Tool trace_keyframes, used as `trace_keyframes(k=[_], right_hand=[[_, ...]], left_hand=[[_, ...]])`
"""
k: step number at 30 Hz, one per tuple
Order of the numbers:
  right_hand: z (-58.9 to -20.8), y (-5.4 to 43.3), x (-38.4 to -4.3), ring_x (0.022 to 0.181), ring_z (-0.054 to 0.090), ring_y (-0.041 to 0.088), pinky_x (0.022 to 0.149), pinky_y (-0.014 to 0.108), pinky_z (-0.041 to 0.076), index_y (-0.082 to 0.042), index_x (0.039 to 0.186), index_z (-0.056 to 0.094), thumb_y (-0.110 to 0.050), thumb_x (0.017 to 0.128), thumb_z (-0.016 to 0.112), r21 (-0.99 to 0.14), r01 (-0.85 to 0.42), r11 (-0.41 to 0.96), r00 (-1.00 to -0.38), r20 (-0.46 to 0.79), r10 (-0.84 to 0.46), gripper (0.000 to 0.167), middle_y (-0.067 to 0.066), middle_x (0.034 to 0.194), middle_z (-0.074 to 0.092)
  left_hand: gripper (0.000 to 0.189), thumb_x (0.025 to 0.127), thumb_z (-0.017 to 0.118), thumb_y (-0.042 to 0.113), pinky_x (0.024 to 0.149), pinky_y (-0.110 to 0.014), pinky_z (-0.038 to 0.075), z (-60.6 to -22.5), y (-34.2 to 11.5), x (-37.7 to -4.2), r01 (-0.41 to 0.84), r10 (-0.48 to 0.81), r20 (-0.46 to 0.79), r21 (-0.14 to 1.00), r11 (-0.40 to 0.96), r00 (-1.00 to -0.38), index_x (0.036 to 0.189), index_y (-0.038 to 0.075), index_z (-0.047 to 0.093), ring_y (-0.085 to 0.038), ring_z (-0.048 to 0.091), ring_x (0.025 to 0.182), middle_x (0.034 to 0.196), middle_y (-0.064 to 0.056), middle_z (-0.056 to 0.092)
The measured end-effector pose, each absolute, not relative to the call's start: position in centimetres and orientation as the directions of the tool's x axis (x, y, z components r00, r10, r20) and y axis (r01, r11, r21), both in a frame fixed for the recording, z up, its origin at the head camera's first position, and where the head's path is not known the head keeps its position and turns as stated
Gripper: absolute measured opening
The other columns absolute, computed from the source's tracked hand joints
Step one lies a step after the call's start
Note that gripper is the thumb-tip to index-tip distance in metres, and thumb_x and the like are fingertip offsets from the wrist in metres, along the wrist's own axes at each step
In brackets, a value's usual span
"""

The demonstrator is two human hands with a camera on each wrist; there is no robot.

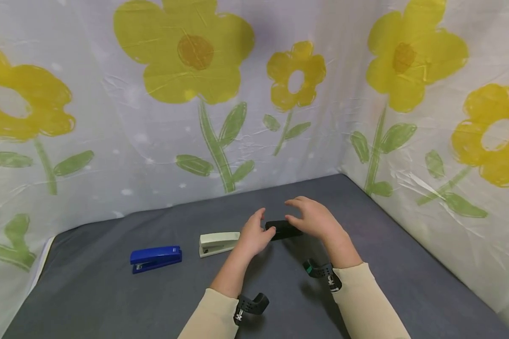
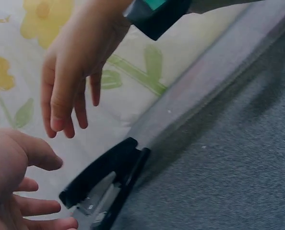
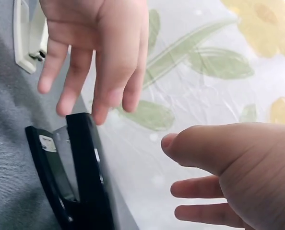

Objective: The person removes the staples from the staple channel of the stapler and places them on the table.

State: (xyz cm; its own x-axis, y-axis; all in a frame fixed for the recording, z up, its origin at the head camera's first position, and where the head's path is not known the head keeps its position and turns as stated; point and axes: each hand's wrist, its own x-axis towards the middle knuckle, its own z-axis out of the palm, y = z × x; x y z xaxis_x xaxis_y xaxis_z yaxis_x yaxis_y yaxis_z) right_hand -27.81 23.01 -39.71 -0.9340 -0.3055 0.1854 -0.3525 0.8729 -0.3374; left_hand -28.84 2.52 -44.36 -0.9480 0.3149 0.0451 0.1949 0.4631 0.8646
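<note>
A black stapler [image 1: 286, 230] lies on the dark grey cloth between my two hands. My left hand [image 1: 254, 235] hovers at its left end, thumb and fingers spread apart. At its right end is my right hand [image 1: 316, 219], fingers loosely bent and holding nothing. In the left wrist view, the fingertips of my left hand [image 2: 13, 187] come close to the black stapler [image 2: 101, 177], while my right hand [image 2: 77, 72] hangs above it. The right wrist view shows the black stapler [image 3: 87, 167] below the left hand's fingertips, with my right hand [image 3: 233, 177] beside it.
Left of the black stapler lies a white stapler [image 1: 216, 241], partly covered by my left hand. A blue stapler [image 1: 156, 256] sits further left. Behind and to the right, a flower-printed curtain [image 1: 152, 174] borders the grey cloth [image 1: 110, 301].
</note>
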Motion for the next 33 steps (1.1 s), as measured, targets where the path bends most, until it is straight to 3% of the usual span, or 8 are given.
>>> trace_keyframes(k=[6,13,18,23,27,33], right_hand=[[-40.3,22.3,-28.2,0.126,0.058,0.035,0.099,0.053,0.048,-0.007,0.14,0.062,-0.029,0.1,0.07,-0.306,-0.354,0.884,-0.934,0.157,-0.32,0.047,0.015,0.141,0.058],[-41.3,21.3,-28.7,0.123,0.06,0.033,0.098,0.052,0.049,-0.009,0.139,0.064,-0.028,0.098,0.073,-0.288,-0.352,0.891,-0.936,0.114,-0.333,0.046,0.012,0.138,0.061],[-42.5,20.5,-28.8,0.119,0.062,0.032,0.096,0.05,0.051,-0.007,0.137,0.065,-0.022,0.097,0.074,-0.288,-0.369,0.884,-0.929,0.091,-0.358,0.044,0.012,0.133,0.063],[-43.5,19.8,-28.7,0.106,0.067,0.029,0.088,0.046,0.054,-0.007,0.132,0.068,-0.018,0.094,0.077,-0.202,-0.407,0.891,-0.913,0.133,-0.387,0.041,0.01,0.119,0.068],[-43.9,19.5,-28.7,0.101,0.068,0.028,0.084,0.044,0.056,-0.011,0.13,0.07,-0.017,0.091,0.08,-0.139,-0.399,0.906,-0.912,0.165,-0.376,0.04,0.008,0.113,0.069],[-43.9,19.3,-28.8,0.099,0.069,0.026,0.079,0.043,0.057,-0.014,0.127,0.072,-0.017,0.089,0.082,-0.075,-0.391,0.917,-0.91,0.178,-0.374,0.04,0.006,0.113,0.069]], left_hand=[[0.076,0.099,0.069,0.018,0.101,-0.058,0.045,-45.3,3.1,-29.0,0.184,0.323,0.017,0.851,0.492,-0.946,0.16,0.002,0.027,-0.043,0.051,0.132,0.151,-0.025,0.045],[0.081,0.097,0.071,0.013,0.098,-0.055,0.047,-45.8,3.3,-29.2,0.129,0.303,-0.02,0.876,0.465,-0.953,0.161,0.004,0.022,-0.042,0.054,0.128,0.147,-0.026,0.049],[0.068,0.095,0.072,0.008,0.094,-0.054,0.048,-47.3,3.5,-29.3,0.147,0.267,0.007,0.85,0.507,-0.964,0.152,-0.003,0.037,-0.041,0.056,0.121,0.134,-0.024,0.057],[0.048,0.091,0.073,0.002,0.095,-0.052,0.049,-48.6,3.7,-29.4,0.232,0.249,0.108,0.803,0.549,-0.962,0.135,-0.008,0.055,-0.04,0.059,0.113,0.121,-0.022,0.061],[0.04,0.091,0.073,0.001,0.095,-0.052,0.049,-49.1,3.8,-29.5,0.314,0.263,0.19,0.739,0.596,-0.946,0.128,-0.009,0.061,-0.04,0.061,0.109,0.116,-0.022,0.061],[0.036,0.09,0.074,0.0,0.096,-0.051,0.049,-49.5,3.9,-29.5,0.326,0.235,0.228,0.729,0.602,-0.945,0.124,-0.007,0.065,-0.038,0.063,0.108,0.114,-0.019,0.063]])
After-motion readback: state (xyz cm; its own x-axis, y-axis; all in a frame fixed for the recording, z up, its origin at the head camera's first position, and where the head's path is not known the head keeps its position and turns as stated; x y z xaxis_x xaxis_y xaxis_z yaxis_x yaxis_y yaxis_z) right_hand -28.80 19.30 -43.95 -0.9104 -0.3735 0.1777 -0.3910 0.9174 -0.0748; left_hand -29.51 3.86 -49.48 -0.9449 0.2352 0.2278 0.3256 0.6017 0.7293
